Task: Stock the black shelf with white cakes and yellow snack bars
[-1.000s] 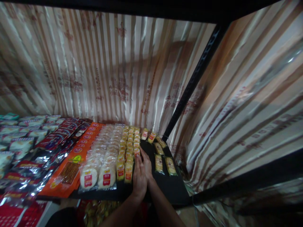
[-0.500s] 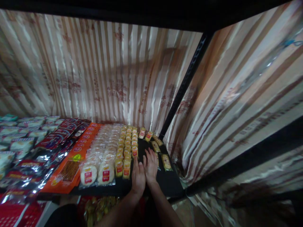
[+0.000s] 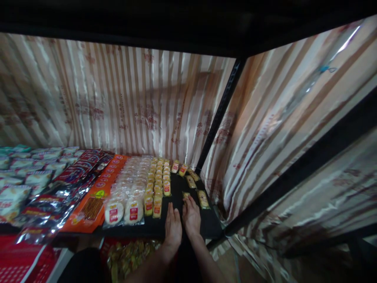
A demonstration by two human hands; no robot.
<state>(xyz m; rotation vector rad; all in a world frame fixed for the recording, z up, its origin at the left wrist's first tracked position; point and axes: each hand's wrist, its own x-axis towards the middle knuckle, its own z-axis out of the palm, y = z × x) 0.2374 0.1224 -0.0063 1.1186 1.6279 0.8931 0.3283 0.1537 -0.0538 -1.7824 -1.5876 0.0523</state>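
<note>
My left hand (image 3: 172,226) lies flat, fingers stretched out, on the black shelf (image 3: 176,188) near its front edge, just right of two rows of small yellow snack packets (image 3: 159,182). Beside it my right hand (image 3: 191,217) also rests palm down, its fingers lying over a yellow packet (image 3: 186,194) whose far end shows past the fingertips. Another loose yellow packet (image 3: 203,199) lies just right of that hand. Neither hand grips anything.
Left of the yellow rows lie round white cakes in clear wrap (image 3: 129,192), orange packs (image 3: 97,196), dark red foil packs (image 3: 73,173) and white bags (image 3: 17,184). Striped foil curtain (image 3: 132,102) backs the shelf. A black upright post (image 3: 219,114) stands at the right rear corner.
Both hands have drawn back toward the shelf's front edge, away from the yellow rows. The right hand shifted right onto a loose packet. The view tilted down slightly.
</note>
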